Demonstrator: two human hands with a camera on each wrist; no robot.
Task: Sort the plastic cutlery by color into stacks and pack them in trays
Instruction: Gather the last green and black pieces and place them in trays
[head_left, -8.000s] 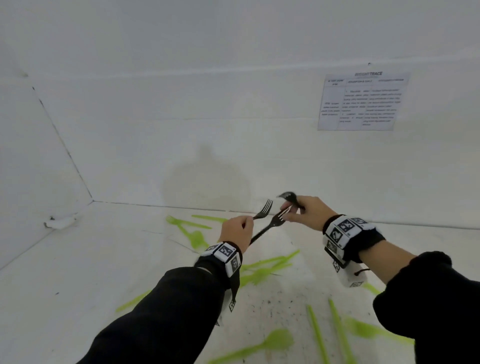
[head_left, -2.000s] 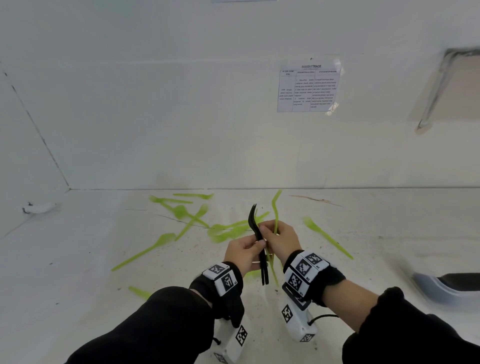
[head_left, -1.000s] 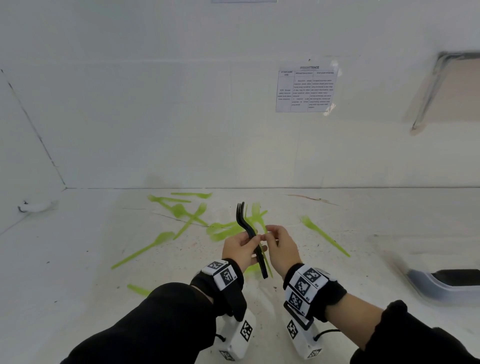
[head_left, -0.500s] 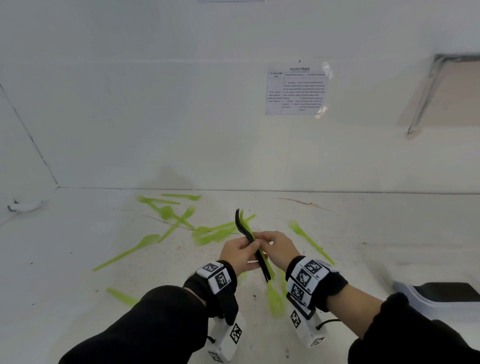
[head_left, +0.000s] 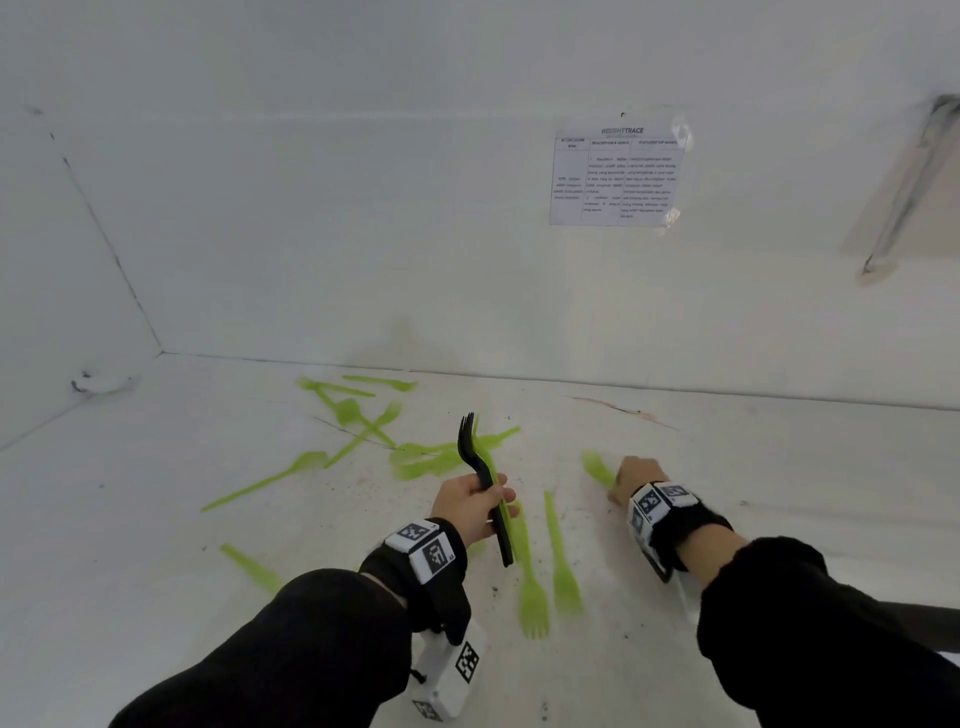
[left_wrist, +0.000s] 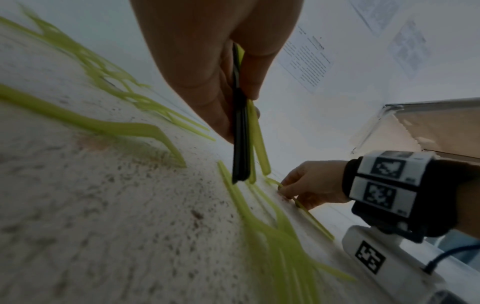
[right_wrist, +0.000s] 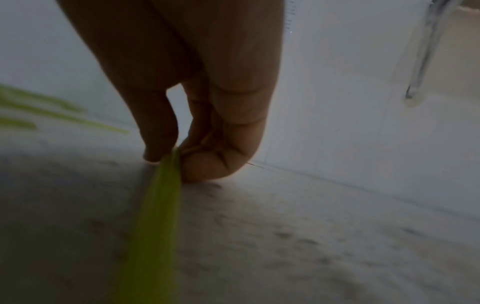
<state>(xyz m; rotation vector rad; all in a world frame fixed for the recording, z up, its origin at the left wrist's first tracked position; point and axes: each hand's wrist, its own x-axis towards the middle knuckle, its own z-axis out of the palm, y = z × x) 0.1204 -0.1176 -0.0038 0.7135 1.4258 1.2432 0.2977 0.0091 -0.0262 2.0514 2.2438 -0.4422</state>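
The left hand (head_left: 470, 506) grips a bundle of black forks (head_left: 480, 480), tines up, with a green piece (left_wrist: 257, 135) pressed alongside. To its right, the right hand (head_left: 631, 478) pinches a green handle (right_wrist: 161, 197) lying on the tabletop (head_left: 156, 519). Two green forks (head_left: 545, 571) lie between the hands; more green cutlery (head_left: 363, 426) lies scattered beyond the left hand.

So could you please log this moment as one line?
left hand: holds black forks | right hand: pinches green fork on table | trays: not visible

black forks (head_left: 485, 483): glossy plastic | green cutlery (head_left: 531, 587): translucent plastic | table (head_left: 156, 519): matt, speckled
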